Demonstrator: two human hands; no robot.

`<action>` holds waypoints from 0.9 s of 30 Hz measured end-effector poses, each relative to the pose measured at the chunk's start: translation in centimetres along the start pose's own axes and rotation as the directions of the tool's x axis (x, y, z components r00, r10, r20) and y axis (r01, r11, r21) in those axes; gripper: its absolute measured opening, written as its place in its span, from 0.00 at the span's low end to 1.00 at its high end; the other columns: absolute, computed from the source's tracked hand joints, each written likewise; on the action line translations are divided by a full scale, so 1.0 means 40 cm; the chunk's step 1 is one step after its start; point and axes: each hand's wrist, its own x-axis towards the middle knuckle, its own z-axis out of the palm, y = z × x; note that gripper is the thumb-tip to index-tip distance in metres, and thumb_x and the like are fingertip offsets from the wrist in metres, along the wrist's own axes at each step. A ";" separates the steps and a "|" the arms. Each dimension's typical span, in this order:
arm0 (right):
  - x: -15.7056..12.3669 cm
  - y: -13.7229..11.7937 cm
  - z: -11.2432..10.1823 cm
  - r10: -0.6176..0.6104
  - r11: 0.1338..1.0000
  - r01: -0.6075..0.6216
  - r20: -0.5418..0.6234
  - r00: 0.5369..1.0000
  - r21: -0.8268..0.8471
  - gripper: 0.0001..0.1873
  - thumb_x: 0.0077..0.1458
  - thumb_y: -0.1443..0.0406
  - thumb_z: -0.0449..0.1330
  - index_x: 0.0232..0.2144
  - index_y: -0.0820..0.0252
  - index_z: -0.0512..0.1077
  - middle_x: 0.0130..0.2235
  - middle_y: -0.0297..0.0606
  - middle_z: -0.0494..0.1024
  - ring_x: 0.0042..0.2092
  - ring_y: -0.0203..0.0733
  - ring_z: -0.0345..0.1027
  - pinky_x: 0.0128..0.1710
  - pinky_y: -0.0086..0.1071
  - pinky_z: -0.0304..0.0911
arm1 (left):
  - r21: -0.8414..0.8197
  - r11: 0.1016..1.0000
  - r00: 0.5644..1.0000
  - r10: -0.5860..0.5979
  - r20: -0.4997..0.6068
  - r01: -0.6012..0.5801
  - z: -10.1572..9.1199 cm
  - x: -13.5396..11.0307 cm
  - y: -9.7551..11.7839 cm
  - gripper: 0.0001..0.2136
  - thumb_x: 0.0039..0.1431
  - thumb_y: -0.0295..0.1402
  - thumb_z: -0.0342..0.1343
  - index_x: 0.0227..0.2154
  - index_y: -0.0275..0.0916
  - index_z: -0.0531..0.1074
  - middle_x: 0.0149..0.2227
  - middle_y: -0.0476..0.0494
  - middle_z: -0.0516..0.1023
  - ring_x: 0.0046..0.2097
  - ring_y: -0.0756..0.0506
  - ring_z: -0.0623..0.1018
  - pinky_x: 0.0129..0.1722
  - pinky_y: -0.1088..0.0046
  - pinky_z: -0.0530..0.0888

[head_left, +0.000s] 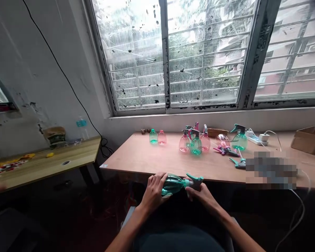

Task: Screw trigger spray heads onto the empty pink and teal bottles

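Note:
I hold a green spray bottle (174,184) on its side just in front of the wooden table's near edge (147,164). My left hand (154,191) is wrapped round the bottle's round body. My right hand (199,192) is closed on the teal trigger head (195,180) at the bottle's neck. Both forearms reach up from the bottom of the view.
Farther back on the table stand a headless green bottle (153,136) and pink bottle (162,137), a cluster of pink and green spray bottles (195,142), another green one (239,138), loose trigger heads (227,150), a power strip (256,139) and a cardboard box (308,139). A second desk (42,161) stands at left.

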 end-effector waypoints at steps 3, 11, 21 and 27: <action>-0.005 0.000 -0.003 -0.004 0.997 0.000 -0.053 0.999 -0.077 0.28 0.47 0.50 0.73 0.43 0.63 0.76 0.21 0.28 0.72 0.22 0.37 0.63 0.25 0.33 0.59 | -0.033 0.999 0.999 -0.004 0.032 0.005 0.015 -0.010 -0.001 0.37 0.57 0.38 0.63 0.66 0.38 0.55 0.61 0.29 0.71 0.61 0.32 0.71 0.57 0.54 0.66; -0.010 0.010 -0.017 -0.025 0.966 0.014 -0.038 0.999 -0.258 0.21 0.48 0.52 0.72 0.35 0.61 0.75 0.23 0.32 0.76 0.23 0.40 0.69 0.25 0.33 0.64 | -0.123 0.992 0.999 0.036 0.023 -0.033 0.045 -0.041 -0.009 0.36 0.58 0.40 0.62 0.66 0.38 0.55 0.60 0.29 0.71 0.61 0.32 0.70 0.61 0.50 0.61; -0.023 0.010 -0.013 -0.056 0.946 0.049 -0.013 0.998 -0.320 0.19 0.53 0.53 0.68 0.36 0.64 0.76 0.21 0.30 0.73 0.21 0.37 0.65 0.24 0.31 0.61 | -0.428 0.902 0.997 -0.067 -0.028 0.048 0.089 -0.068 -0.023 0.44 0.53 0.41 0.68 0.68 0.49 0.49 0.66 0.31 0.62 0.67 0.32 0.64 0.63 0.47 0.65; -0.035 -0.009 -0.009 -0.104 0.942 0.077 -0.067 0.992 -0.327 0.17 0.55 0.54 0.67 0.36 0.63 0.77 0.24 0.31 0.74 0.24 0.38 0.68 0.27 0.32 0.64 | -0.691 0.659 0.933 -0.355 0.063 0.297 0.113 -0.074 -0.024 0.48 0.58 0.57 0.55 0.70 0.46 0.32 0.71 0.21 0.46 0.64 0.29 0.69 0.55 0.47 0.74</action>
